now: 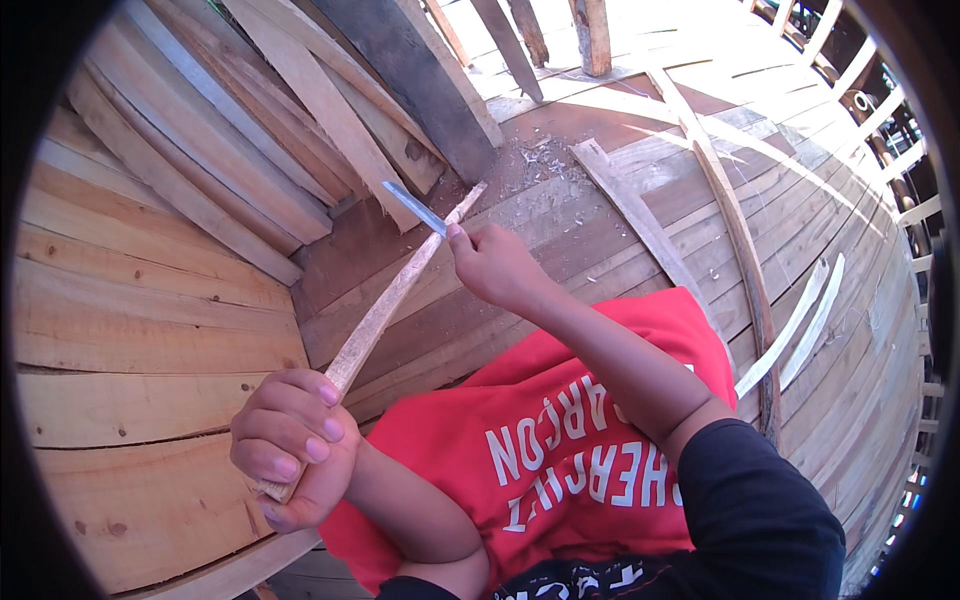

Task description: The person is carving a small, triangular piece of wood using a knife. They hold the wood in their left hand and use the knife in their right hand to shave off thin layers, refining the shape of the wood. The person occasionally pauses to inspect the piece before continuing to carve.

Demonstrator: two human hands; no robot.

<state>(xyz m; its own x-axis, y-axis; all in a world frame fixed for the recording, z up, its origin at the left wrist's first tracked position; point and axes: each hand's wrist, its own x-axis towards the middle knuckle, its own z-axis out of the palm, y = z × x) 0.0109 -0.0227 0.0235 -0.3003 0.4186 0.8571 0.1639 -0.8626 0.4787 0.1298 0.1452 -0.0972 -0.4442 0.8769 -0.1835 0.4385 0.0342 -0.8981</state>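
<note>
A long, narrow wooden stick slants up and away from me, its near end wrapped in the closed fingers of my left hand. My right hand is closed around a knife, and its handle is hidden in the fist. The knife's straight blade lies across the upper part of the stick, pointing up and left. Near the blade, the stick's far end looks paler and freshly cut. Below my forearms, a red cloth with white lettering is spread over my lap.
Wooden boards lean at the upper left beside a plank wall. A dark beam stands ahead. Shavings litter the plank floor. To the right lie loose strips and two pale curved pieces.
</note>
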